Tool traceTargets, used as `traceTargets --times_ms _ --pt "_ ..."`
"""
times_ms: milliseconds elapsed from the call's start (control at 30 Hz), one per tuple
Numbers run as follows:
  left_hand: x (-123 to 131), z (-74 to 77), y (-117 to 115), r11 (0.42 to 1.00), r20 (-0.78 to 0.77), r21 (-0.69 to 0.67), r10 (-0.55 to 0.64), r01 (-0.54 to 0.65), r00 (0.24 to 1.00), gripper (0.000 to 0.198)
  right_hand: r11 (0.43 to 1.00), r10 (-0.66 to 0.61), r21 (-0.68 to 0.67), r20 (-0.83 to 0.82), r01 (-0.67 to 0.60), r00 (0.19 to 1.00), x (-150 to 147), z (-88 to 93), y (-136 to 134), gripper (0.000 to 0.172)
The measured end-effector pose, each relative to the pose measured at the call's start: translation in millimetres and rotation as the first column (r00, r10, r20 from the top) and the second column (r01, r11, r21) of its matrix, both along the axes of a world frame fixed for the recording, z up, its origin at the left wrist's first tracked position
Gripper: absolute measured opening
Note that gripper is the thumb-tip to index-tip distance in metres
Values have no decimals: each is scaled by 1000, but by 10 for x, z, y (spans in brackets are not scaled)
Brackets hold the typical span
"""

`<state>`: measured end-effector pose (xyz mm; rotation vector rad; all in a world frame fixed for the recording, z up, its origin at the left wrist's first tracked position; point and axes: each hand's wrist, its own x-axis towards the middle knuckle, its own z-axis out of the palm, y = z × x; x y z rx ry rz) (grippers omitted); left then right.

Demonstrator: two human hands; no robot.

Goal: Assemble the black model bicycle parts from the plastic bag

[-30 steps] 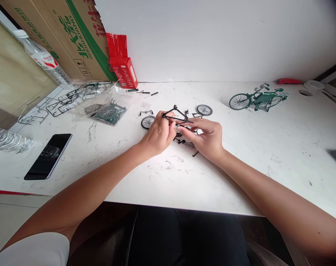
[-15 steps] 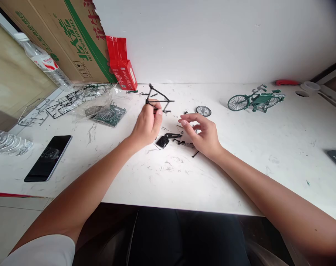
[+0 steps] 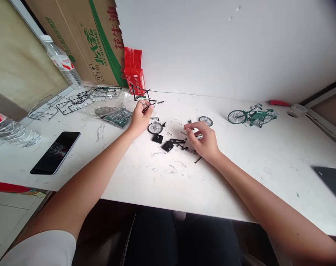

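My left hand (image 3: 141, 117) is closed around the lower part of a black model bicycle frame (image 3: 140, 88), holding it up above the table. My right hand (image 3: 204, 138) hovers over small black parts, thumb and index fingertip pinched together; whatever is between them is too small to make out. Below and between the hands lie a small spoked wheel (image 3: 155, 128), two black blocky parts (image 3: 168, 146), a black chain guard-like piece (image 3: 177, 141) and thin rods. Another spoked wheel (image 3: 206, 121) lies just behind my right hand, which partly covers some pieces.
An assembled green model bicycle (image 3: 251, 116) stands at the right. To the left are a plastic bag of parts (image 3: 116, 117), black sprues (image 3: 81, 99), a phone (image 3: 56, 153) and bottles (image 3: 63, 62). A red box (image 3: 135, 79) and a carton (image 3: 81, 40) stand behind.
My left hand has moved left with the frame and turned it, uncovering the wheel and a black block. The thumb and index finger of my right hand have come together. The view has shifted.
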<state>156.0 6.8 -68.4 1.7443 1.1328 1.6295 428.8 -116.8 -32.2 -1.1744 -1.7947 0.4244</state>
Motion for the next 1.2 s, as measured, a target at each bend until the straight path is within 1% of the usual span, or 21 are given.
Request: traceTargets --times_ms 100,167,300,400,500,633,733,900,1000,1100,1167,1200 --pt "18 -30 2 1000 -9 1 10 -10 1000 22 999 37 3 157 -38 987 -95 12 131 21" --pt "15 -42 2 1000 -22 5 16 -16 1000 18 997 79 5 251 -83 965 -204 10 281 23" --pt "-43 -41 15 998 -15 38 43 -43 999 14 987 132 45 338 -156 932 -496 -9 696 24" --pt "-105 -24 30 995 -24 50 90 -88 996 11 980 158 45 410 -193 898 -717 -5 1003 25" --pt "-136 -8 36 991 -56 58 127 -124 990 12 975 177 24 509 -220 842 -905 31 1191 27" --pt "-126 3 34 987 -88 80 146 -139 985 15 978 174 -27 642 -205 747 -1092 85 1249 24" --pt "-119 11 30 984 -107 91 165 -155 981 12 983 160 -53 721 -176 674 -1181 103 1242 26" --pt "-106 43 -7 987 -121 92 143 -132 982 8 989 110 -24 787 -147 607 -1240 81 1225 28" --pt "-82 81 -51 989 -132 100 124 -112 983 8 990 67 12 833 -138 549 -1217 78 1194 29" --pt "-55 118 -93 988 -137 115 123 -107 983 8 983 32 61 874 -174 485 -1123 108 1171 30" --pt "-38 135 -115 986 -144 133 122 -103 982 8 974 13 99 874 -205 485 -1005 133 1161 30" --pt "-29 140 -126 986 -148 138 118 -98 982 8 970 5 119 860 -210 509 -928 142 1153 30"
